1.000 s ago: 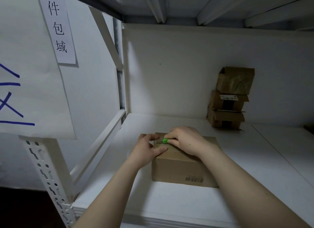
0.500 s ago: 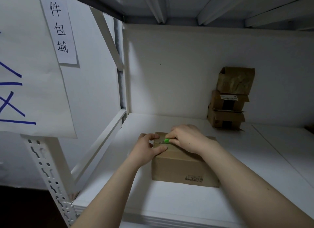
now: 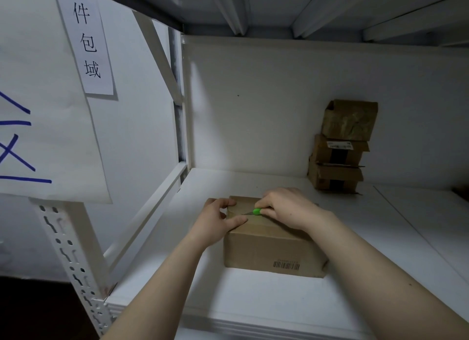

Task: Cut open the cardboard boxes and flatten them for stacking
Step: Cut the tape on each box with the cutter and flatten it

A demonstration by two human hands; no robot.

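Head view: a closed cardboard box (image 3: 271,248) sits at lower centre of the frame on a white shelf (image 3: 253,306), barcode on its near face. The left hand (image 3: 215,220) grasps the box's left top edge, thumb on top. The right hand (image 3: 286,207) is clenched around a green-tipped cutter (image 3: 255,211), blade on the top seam. At right centre, a stack of boxes (image 3: 340,149) stands against the back wall. Paper signs (image 3: 87,40) hang upper left.

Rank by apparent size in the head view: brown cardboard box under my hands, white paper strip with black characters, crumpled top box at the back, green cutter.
1. brown cardboard box
2. white paper strip
3. crumpled top box; farther off, true size unsure
4. green cutter, mostly hidden by the right hand
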